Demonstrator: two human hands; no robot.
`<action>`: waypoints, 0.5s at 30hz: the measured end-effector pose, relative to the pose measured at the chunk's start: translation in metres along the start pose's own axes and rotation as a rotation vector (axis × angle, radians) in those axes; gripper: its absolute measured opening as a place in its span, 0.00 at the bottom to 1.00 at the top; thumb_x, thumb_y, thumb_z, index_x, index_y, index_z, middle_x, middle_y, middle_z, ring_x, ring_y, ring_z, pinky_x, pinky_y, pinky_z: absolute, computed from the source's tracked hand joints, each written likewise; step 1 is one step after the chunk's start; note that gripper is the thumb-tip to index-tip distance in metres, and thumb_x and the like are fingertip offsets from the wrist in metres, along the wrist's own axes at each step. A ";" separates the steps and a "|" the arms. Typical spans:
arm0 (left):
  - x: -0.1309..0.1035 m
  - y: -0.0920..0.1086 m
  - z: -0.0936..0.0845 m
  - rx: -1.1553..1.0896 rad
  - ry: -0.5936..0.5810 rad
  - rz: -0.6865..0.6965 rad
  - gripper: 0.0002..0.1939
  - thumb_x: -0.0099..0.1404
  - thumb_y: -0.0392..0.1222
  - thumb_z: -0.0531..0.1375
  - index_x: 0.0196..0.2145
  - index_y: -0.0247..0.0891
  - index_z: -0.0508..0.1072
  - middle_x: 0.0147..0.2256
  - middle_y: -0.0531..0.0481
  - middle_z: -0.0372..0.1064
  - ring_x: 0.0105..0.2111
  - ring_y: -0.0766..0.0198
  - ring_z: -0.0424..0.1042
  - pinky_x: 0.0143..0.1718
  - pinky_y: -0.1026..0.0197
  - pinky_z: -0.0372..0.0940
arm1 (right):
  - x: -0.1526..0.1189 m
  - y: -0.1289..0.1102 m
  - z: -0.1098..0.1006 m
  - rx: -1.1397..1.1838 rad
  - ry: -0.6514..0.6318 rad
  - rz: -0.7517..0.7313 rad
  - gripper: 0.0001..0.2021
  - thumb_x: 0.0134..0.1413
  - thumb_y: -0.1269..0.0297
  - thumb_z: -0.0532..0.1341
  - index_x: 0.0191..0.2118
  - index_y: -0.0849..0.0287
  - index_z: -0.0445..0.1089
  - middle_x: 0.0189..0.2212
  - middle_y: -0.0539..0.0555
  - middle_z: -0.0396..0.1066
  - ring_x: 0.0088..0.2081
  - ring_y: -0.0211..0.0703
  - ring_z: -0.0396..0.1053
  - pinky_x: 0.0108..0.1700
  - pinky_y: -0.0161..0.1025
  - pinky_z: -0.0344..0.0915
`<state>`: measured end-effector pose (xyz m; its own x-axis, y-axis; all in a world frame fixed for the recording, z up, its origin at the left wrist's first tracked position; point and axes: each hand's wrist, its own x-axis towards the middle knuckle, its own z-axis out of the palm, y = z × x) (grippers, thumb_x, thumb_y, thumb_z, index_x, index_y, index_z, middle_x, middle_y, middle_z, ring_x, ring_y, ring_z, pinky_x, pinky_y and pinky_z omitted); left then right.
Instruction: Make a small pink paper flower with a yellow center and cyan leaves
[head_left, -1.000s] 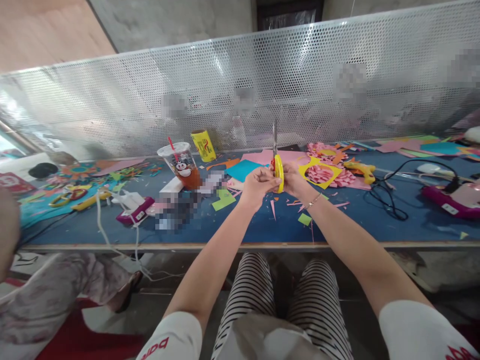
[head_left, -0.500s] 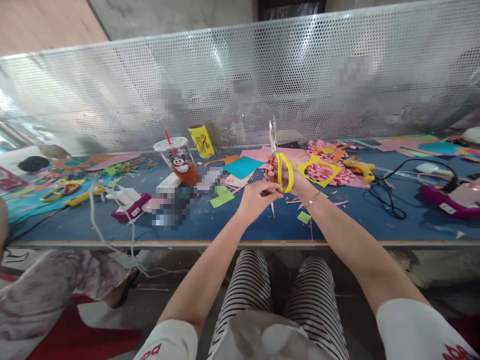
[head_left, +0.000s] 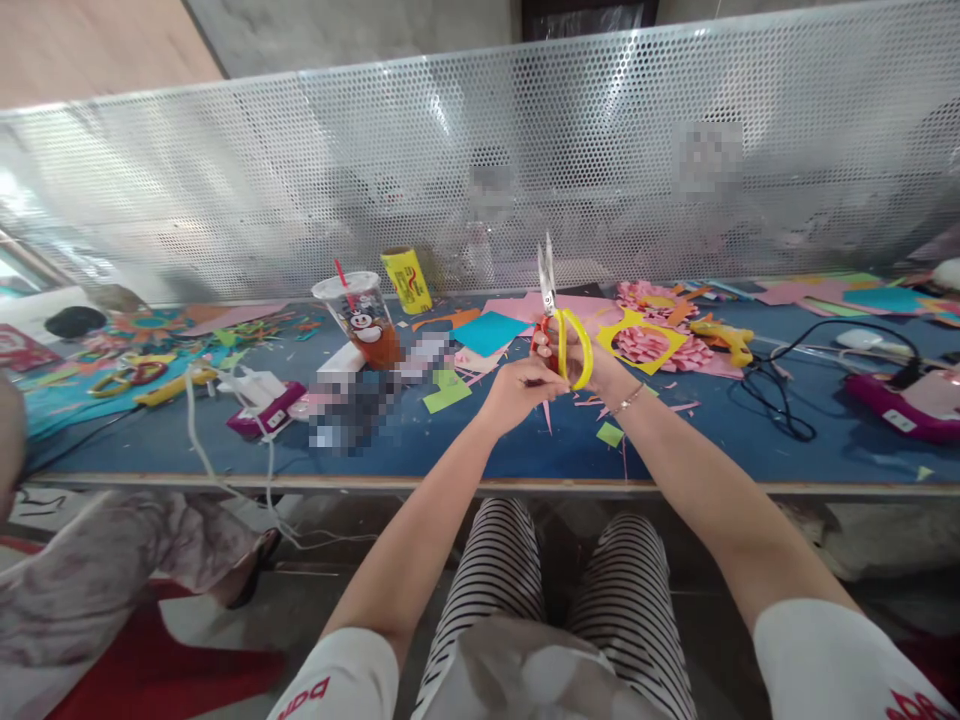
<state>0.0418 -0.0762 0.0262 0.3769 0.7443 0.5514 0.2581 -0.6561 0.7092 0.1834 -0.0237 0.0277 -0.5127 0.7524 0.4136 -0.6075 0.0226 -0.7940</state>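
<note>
A pair of scissors (head_left: pixel 576 345) with yellow and red handles is held up in my right hand (head_left: pixel 594 362), above the near middle of the table. Its metal blades point away from me and stand slightly apart. My right fingers pass through and around the handles. Close against the lower end of the yellow loop, my left hand (head_left: pixel 517 392) is closed in a pinch. What lies between its fingertips is too small to make out. Behind the scissors lie pink paper sheets (head_left: pixel 517 308) and a blue paper square (head_left: pixel 491 333).
Left of my hands stand a drink cup (head_left: pixel 364 315) and a yellow roll (head_left: pixel 407 280). Pink fringed paper flowers (head_left: pixel 679 352), a yellow paper frame (head_left: pixel 660 357) and a black cable (head_left: pixel 772 405) lie right. A perforated metal screen (head_left: pixel 420 150) borders the back. Another person's leg (head_left: pixel 127 580) shows left.
The scissor handles spread slightly wider. My left fingertips have shifted a little against the yellow loop. The view has moved slightly.
</note>
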 end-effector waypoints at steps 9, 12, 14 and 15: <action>-0.024 0.020 -0.023 -0.299 0.254 -0.207 0.12 0.54 0.46 0.61 0.20 0.36 0.70 0.17 0.54 0.61 0.19 0.71 0.59 0.20 0.66 0.55 | -0.003 -0.002 -0.003 0.003 -0.081 0.068 0.15 0.46 0.73 0.61 0.41 0.57 0.63 0.29 0.48 0.66 0.29 0.31 0.67 0.31 0.30 0.70; -0.075 0.024 -0.041 -0.467 0.381 -0.220 0.17 0.54 0.46 0.62 0.15 0.36 0.63 0.15 0.55 0.54 0.17 0.72 0.55 0.18 0.66 0.52 | -0.003 -0.003 -0.006 0.002 -0.069 0.081 0.13 0.46 0.74 0.60 0.40 0.57 0.63 0.28 0.48 0.66 0.29 0.32 0.66 0.31 0.31 0.70; -0.125 0.019 -0.050 -0.498 0.399 -0.314 0.21 0.53 0.47 0.63 0.12 0.36 0.59 0.14 0.55 0.51 0.16 0.72 0.54 0.18 0.66 0.51 | -0.003 -0.002 -0.010 -0.002 -0.041 0.099 0.10 0.48 0.71 0.60 0.39 0.58 0.64 0.28 0.49 0.66 0.28 0.33 0.66 0.31 0.33 0.71; -0.152 0.016 -0.053 -0.525 0.378 -0.416 0.22 0.52 0.49 0.63 0.12 0.36 0.59 0.13 0.56 0.49 0.15 0.73 0.52 0.17 0.66 0.50 | -0.002 -0.001 -0.012 0.002 -0.031 0.105 0.09 0.48 0.70 0.59 0.38 0.58 0.64 0.28 0.50 0.66 0.28 0.34 0.66 0.31 0.34 0.71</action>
<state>-0.0584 -0.1936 -0.0226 -0.0123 0.9708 0.2395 -0.1797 -0.2378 0.9545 0.1925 -0.0179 0.0224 -0.5922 0.7297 0.3417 -0.5505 -0.0567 -0.8329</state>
